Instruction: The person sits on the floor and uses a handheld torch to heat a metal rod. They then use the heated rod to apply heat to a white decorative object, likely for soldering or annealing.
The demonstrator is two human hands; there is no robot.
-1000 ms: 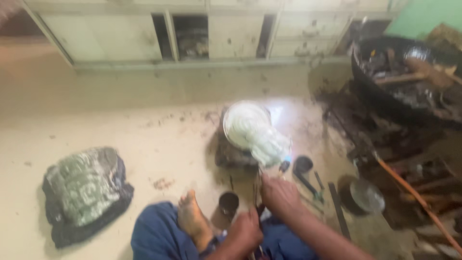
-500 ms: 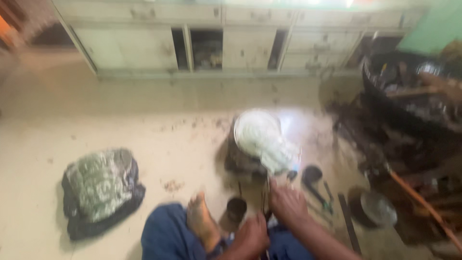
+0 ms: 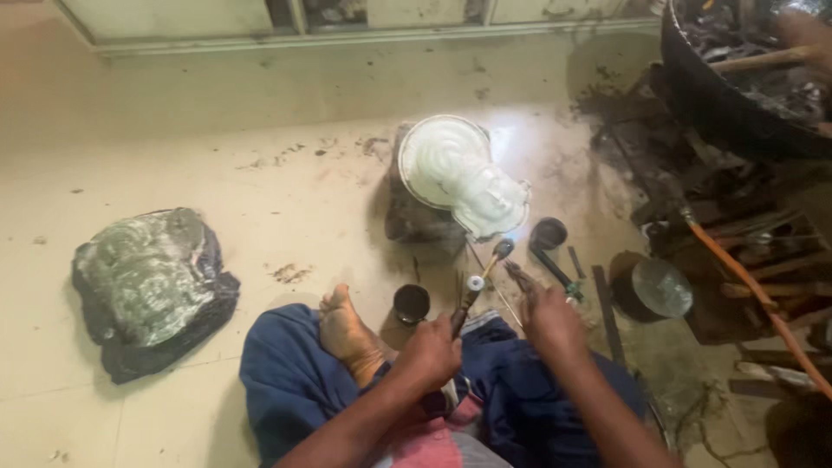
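My left hand (image 3: 431, 353) grips the handle of a gas torch (image 3: 479, 282), whose nozzle points up toward a white embossed metal plaque (image 3: 458, 174) leaning on a dark block (image 3: 414, 219); a small blue flame shows at the plaque's lower edge. To the right, my right hand (image 3: 549, 315) holds dark tongs (image 3: 520, 279) aimed at the same spot. I sit on the floor in blue cloth, with my bare foot (image 3: 347, 334) tucked beside the left hand.
A small dark cup (image 3: 411, 302) stands by my foot. A black ladle (image 3: 551, 243), a round metal lid (image 3: 660, 287) and an orange hose (image 3: 756, 294) lie at right. A large black pan (image 3: 742, 80) sits at top right. A plastic-wrapped bundle (image 3: 149, 284) lies at left.
The view has tilted down and closer, so the cabinets slid out of the top. Both hands have risen from my lap and now hold the torch and tongs toward the plaque.
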